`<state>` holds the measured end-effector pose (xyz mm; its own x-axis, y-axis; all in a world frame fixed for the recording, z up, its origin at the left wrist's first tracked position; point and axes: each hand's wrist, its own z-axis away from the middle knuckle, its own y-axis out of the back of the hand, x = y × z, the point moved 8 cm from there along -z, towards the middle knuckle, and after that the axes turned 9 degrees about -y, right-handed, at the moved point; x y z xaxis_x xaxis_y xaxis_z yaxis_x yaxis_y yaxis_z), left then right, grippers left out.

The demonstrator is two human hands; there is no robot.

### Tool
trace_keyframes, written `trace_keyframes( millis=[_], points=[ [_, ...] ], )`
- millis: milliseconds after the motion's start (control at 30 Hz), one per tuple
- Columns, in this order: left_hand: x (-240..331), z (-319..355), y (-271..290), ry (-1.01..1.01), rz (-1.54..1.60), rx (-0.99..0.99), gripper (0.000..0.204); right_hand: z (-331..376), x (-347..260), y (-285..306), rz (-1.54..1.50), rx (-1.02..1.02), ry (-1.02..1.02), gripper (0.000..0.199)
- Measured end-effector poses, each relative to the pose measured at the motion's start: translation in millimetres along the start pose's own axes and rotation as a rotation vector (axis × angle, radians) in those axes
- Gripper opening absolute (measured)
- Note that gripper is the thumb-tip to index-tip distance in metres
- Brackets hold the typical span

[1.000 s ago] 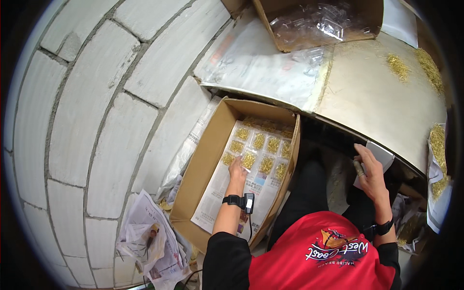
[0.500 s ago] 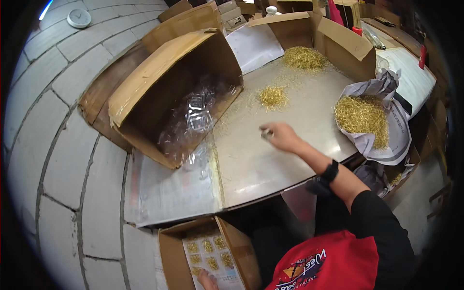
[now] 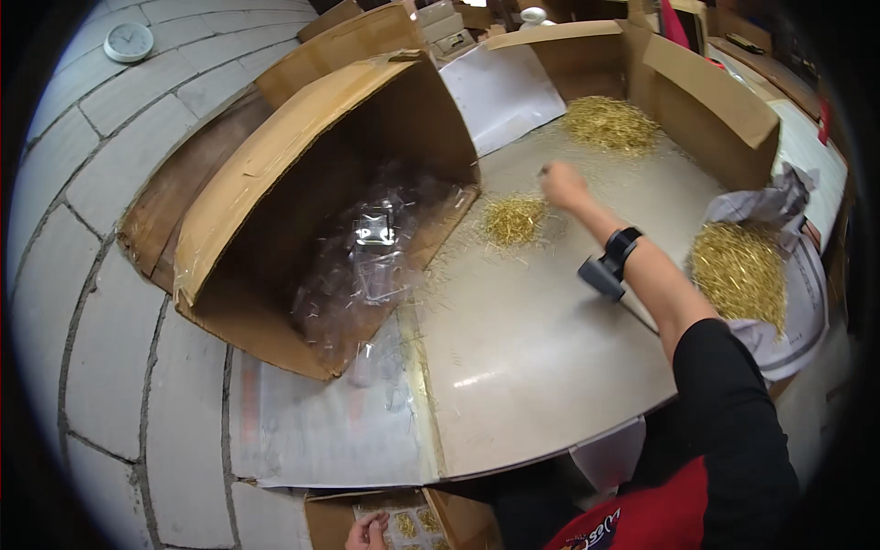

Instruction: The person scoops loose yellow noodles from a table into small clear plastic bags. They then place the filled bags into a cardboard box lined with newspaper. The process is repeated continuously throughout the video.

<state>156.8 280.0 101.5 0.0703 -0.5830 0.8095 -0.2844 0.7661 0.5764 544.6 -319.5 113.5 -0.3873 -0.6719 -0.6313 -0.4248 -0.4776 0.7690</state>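
My right hand (image 3: 564,186) is stretched over the table, between two piles of thin gold-coloured pieces. Its fingers are closed around something small and dark that I cannot make out. The small gold pile (image 3: 513,221) lies just left of and nearer than this hand; the larger gold pile (image 3: 609,126) is beyond it. At the lower edge my left hand (image 3: 368,532) is over a low cardboard box (image 3: 463,518), fingers bent together; what they hold, if anything, is hidden. Inside that box, small clear packs (image 3: 406,524) of gold pieces lie in rows.
A big cardboard box (image 3: 302,137) lies on its side at left, with clear plastic cases (image 3: 374,229) inside. More gold pieces fill an opened sack (image 3: 739,275) at right. Cardboard walls (image 3: 715,96) border the table's (image 3: 532,367) far side. A brick wall (image 3: 101,339) stands at left.
My right hand has moved farther away across the table, past the small gold pile. My left hand has lifted from the packs in the low box. The view has shifted.
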Motion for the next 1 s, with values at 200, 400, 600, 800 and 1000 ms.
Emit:
trace_keyframes(
  millis=[200, 400, 600, 800, 1000],
  points=[
    [49, -92, -50, -0.265, 0.0, -0.014, 0.012, -22, 37, -21, 0.611, -0.152, 0.064, 0.056],
    [95, -173, -101, -0.492, -0.215, -0.052, 0.016, 0, 93, 0, 0.649, -0.115, -0.048, 0.058],
    [98, -180, -142, -0.306, -0.546, -0.234, 0.02, 103, 87, 2, 0.597, -0.061, -0.01, 0.057],
    [134, -181, -141, -0.757, -0.469, -0.05, 0.019, 198, 62, 11, 0.472, -0.133, 0.103, 0.057],
    [127, -186, -171, -0.795, -0.599, -0.126, 0.012, 248, 49, 36, 0.16, -0.277, 0.273, 0.051]
  ],
)
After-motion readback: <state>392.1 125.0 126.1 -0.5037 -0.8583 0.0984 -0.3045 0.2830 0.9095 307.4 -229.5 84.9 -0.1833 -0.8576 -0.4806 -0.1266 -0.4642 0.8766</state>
